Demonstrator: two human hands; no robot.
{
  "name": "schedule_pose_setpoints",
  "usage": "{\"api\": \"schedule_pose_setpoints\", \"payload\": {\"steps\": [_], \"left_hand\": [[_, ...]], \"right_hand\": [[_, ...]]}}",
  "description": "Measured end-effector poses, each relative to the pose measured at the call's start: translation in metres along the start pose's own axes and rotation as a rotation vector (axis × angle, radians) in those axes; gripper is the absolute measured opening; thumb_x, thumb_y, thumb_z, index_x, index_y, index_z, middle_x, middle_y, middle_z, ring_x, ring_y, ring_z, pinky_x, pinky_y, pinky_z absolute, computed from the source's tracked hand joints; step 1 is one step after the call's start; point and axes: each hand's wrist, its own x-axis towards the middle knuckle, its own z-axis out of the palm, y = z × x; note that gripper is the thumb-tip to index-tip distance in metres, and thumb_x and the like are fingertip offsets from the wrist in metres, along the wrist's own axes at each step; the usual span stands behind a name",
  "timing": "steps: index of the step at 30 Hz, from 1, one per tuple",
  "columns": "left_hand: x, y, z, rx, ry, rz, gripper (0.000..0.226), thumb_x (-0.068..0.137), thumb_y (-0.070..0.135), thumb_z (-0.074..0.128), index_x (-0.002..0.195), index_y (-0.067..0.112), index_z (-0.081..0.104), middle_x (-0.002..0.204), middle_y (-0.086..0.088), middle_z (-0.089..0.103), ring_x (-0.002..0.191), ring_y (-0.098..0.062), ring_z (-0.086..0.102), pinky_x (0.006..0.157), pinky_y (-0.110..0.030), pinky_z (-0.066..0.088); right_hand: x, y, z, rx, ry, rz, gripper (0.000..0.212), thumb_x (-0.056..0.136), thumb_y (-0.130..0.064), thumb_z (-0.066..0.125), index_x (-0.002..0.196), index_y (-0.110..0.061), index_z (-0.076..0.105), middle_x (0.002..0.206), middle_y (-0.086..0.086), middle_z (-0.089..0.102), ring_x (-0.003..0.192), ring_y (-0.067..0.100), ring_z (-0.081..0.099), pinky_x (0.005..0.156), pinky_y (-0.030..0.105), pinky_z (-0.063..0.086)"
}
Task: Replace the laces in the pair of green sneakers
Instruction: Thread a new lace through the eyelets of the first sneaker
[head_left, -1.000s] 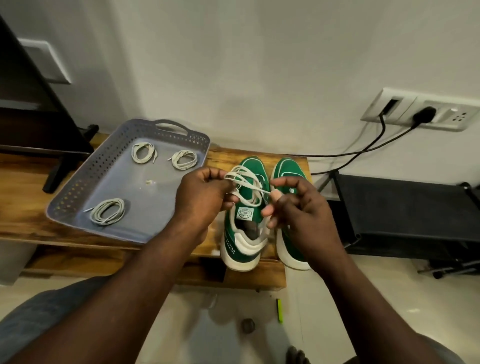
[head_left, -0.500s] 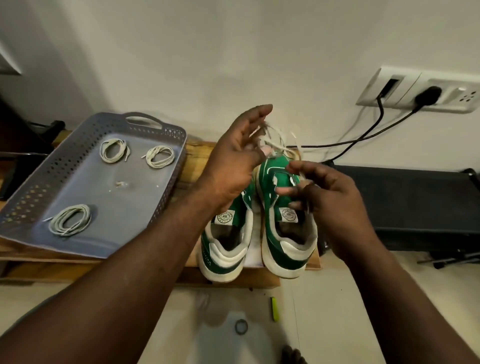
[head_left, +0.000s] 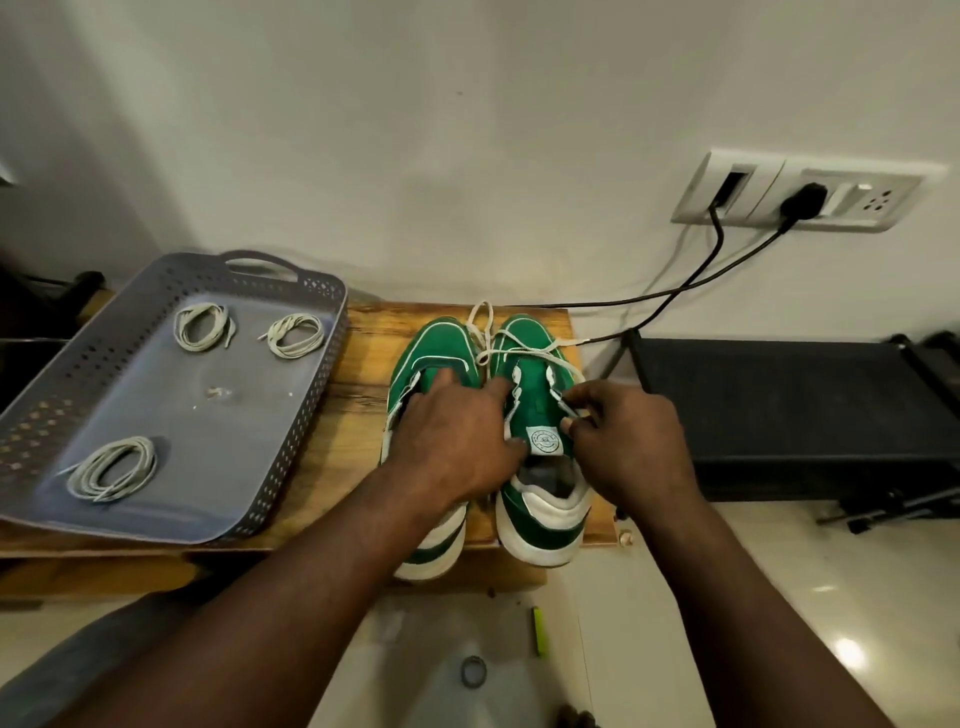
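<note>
On bench (head_left: 358, 395): green sneakers (head_left: 524, 338), lace (head_left: 485, 325) loose.

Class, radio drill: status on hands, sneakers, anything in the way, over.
Left hand flat across the green-and-white sneakers. Right hand pinches the loose white shoelace. Grey perforated tray sits aside, nothing blocking. Over.

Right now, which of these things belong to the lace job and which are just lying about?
Job: left sneaker, right sneaker, white lace across their toes, three coiled laces, grey tray, left hand, right hand.
Lying about: wall socket, black cables, black rack, green stick and ring on the floor.
</note>
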Motion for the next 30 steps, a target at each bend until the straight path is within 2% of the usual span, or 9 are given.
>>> {"api": "schedule_pose_setpoints", "payload": {"steps": [5,8,10,13,17,22,24,26,30], "left_hand": [[-0.002,-0.026,-0.006,-0.034,-0.038,-0.023,0.056,0.088,0.057,0.064,0.139,0.037,0.055,0.115,-0.008,0.064,0.114,-0.027,0.057,0.088,-0.041,0.057],[-0.007,-0.04,-0.008,-0.005,-0.014,-0.014,0.04,0.086,0.059,0.064,0.112,0.03,0.071,0.089,0.001,0.068,0.084,-0.018,0.064,0.076,-0.036,0.059],[-0.009,-0.049,-0.008,0.037,0.011,0.002,0.038,0.086,0.061,0.065,0.106,0.029,0.072,0.083,0.003,0.066,0.078,-0.016,0.061,0.07,-0.03,0.054],[-0.009,-0.059,-0.007,0.057,0.025,0.051,0.047,0.084,0.064,0.063,0.117,0.031,0.071,0.086,0.002,0.066,0.089,-0.019,0.06,0.073,-0.03,0.05],[-0.007,-0.059,-0.009,0.041,0.0,0.074,0.059,0.086,0.068,0.06,0.133,0.033,0.064,0.103,-0.003,0.07,0.12,-0.028,0.051,0.094,-0.042,0.052],[-0.007,-0.054,-0.009,0.051,0.01,0.058,0.036,0.089,0.06,0.065,0.104,0.028,0.067,0.099,-0.002,0.064,0.115,-0.023,0.05,0.088,-0.04,0.052],[-0.007,-0.055,-0.011,0.057,0.009,0.052,0.026,0.088,0.055,0.067,0.093,0.03,0.062,0.096,-0.002,0.059,0.109,-0.022,0.054,0.082,-0.037,0.051],[-0.008,-0.055,-0.014,0.066,0.011,0.064,0.024,0.088,0.052,0.067,0.095,0.028,0.066,0.094,-0.002,0.058,0.107,-0.022,0.056,0.081,-0.036,0.049],[-0.008,-0.051,-0.02,0.147,0.006,0.098,0.026,0.089,0.049,0.065,0.102,0.028,0.071,0.092,0.001,0.06,0.112,-0.023,0.051,0.103,-0.05,0.041]], "right_hand": [[-0.012,-0.009,0.011,-0.013,-0.073,-0.063,0.038,0.091,-0.026,0.08,0.128,-0.029,0.073,0.126,0.0,0.073,0.111,0.019,0.07,0.092,0.033,0.059],[-0.015,-0.013,0.016,-0.012,-0.08,-0.083,0.039,0.091,-0.025,0.08,0.129,-0.029,0.072,0.126,-0.001,0.073,0.112,0.017,0.07,0.091,0.035,0.061],[-0.017,-0.016,0.019,-0.009,-0.091,-0.097,0.04,0.091,-0.023,0.079,0.129,-0.03,0.072,0.127,-0.001,0.073,0.111,0.016,0.07,0.09,0.035,0.062],[-0.021,-0.021,0.022,-0.045,-0.097,-0.151,0.04,0.091,-0.021,0.076,0.13,-0.028,0.071,0.128,-0.001,0.072,0.108,0.016,0.071,0.089,0.036,0.062],[-0.025,-0.025,0.023,-0.12,-0.094,-0.247,0.04,0.09,-0.02,0.073,0.129,-0.027,0.07,0.128,-0.003,0.07,0.106,0.015,0.069,0.088,0.034,0.06],[-0.022,-0.021,0.017,-0.089,-0.209,-0.204,0.042,0.093,-0.025,0.076,0.132,-0.035,0.067,0.127,-0.01,0.07,0.107,0.013,0.068,0.091,0.036,0.06],[-0.017,-0.016,0.012,0.074,-0.249,-0.129,0.034,0.098,-0.024,0.07,0.131,-0.034,0.067,0.118,-0.012,0.071,0.099,0.012,0.07,0.087,0.041,0.063],[-0.011,-0.013,0.005,0.298,-0.231,-0.052,0.027,0.103,-0.016,0.061,0.123,-0.031,0.073,0.108,-0.013,0.075,0.093,0.011,0.073,0.083,0.044,0.064],[-0.003,-0.01,0.0,0.274,-0.111,-0.055,0.039,0.101,-0.001,0.056,0.125,-0.026,0.075,0.113,-0.008,0.077,0.098,0.007,0.072,0.088,0.043,0.063]]}}
